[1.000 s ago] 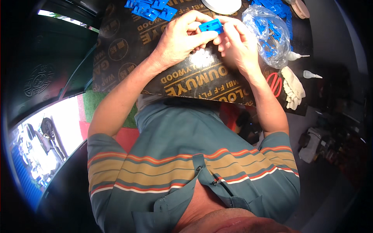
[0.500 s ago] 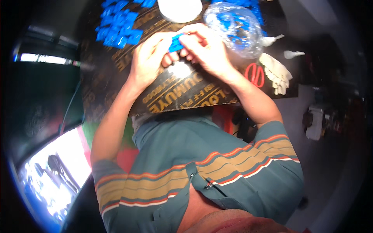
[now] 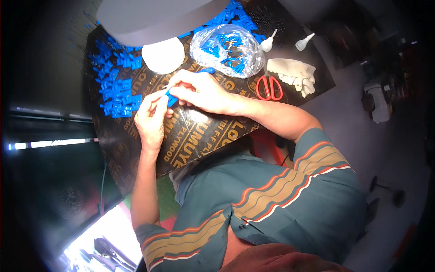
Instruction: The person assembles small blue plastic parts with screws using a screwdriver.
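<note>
While red-handled scissors (image 3: 269, 96) lie near a clear bag (image 3: 227, 51), the left hand (image 3: 151, 121) and right hand (image 3: 203, 93) have their grip clamped on a blue piece (image 3: 171, 100) between them, over the counter (image 3: 195, 132).

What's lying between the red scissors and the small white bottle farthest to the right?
A cream glove lies between the scissors and that bottle, as the head view shows.

- Left forearm (image 3: 146, 190): points up toward 12 o'clock.
- Left hand (image 3: 149, 124): between 9 and 10 o'clock from the view's middle, fingers bent in a pinch.
- Right forearm (image 3: 272, 115): slants toward 9 o'clock.
- Right hand (image 3: 205, 93): near 11 o'clock, fingers curled, close beside the left's.
</note>
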Available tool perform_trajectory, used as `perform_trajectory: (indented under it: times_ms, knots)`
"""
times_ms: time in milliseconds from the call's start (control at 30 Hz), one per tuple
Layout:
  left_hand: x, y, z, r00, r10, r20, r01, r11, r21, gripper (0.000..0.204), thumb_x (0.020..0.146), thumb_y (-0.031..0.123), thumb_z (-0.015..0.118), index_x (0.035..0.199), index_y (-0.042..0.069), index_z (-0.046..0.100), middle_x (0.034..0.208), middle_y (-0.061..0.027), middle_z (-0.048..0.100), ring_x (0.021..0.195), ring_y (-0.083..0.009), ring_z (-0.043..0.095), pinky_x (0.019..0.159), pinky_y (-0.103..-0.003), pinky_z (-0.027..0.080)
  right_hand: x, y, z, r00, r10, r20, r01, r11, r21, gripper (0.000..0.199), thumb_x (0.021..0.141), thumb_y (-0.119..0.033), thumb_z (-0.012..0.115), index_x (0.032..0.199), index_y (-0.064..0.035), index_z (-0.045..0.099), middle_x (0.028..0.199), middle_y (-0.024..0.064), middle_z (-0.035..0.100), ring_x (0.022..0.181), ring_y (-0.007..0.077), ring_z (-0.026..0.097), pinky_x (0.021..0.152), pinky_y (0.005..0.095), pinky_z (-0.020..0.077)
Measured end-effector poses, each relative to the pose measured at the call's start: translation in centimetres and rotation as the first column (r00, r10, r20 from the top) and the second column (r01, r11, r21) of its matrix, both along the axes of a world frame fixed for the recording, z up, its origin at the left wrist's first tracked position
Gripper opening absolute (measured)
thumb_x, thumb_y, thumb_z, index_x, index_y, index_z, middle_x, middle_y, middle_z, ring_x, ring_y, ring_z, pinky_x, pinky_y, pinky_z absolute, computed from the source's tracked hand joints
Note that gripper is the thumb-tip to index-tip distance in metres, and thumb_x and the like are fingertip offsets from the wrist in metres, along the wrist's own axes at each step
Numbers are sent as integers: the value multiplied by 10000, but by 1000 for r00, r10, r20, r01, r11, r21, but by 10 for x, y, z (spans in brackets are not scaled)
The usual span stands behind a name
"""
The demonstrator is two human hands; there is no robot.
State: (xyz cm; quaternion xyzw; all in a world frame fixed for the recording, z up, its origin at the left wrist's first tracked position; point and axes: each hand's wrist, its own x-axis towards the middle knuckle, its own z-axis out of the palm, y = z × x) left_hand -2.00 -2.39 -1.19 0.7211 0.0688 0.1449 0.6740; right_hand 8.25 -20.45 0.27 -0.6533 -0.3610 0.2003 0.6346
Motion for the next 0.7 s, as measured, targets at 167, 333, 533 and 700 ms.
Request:
perform_trajectory:
  times_ms: [167,333,533,700]
  knots:
    - [0,-1,-2,1000,-9,-29,8,1000,-23,209,1014,75,670,1206,-3,688,936,-45,741,725,-55,646,671,-199,532,-2,1,-3,991,-17,135,18,1000,-11,252,1034,-284,602,1115,-48,636,709,71,679,650,139,667,599,314,512]
    - [0,1,-7,1000,-23,-3,23,1000,-10,218,1028,76,649,1227,-7,679,909,-33,728,729,-52,643,678,-202,534,0,-4,-1,980,26,195,-15,998,-58,238,1066,-232,576,1183,-28,610,776,71,688,699,141,662,642,309,518]
    - [0,1,-1,1000,-12,29,11,1000,28,259,1052,77,607,1290,-10,659,914,-33,727,758,-53,638,708,-201,533,1,-2,-6,962,23,271,-30,999,19,243,1055,-188,553,1229,-19,575,852,113,701,771,206,691,712,357,540]
    - [1,2,4,997,-46,57,42,996,77,273,1077,90,551,1309,-7,656,951,-51,732,776,-76,649,754,-229,543,1,-1,-6,970,17,244,-23,1000,21,271,1033,-163,559,1264,-22,570,855,95,686,752,186,671,707,340,536]
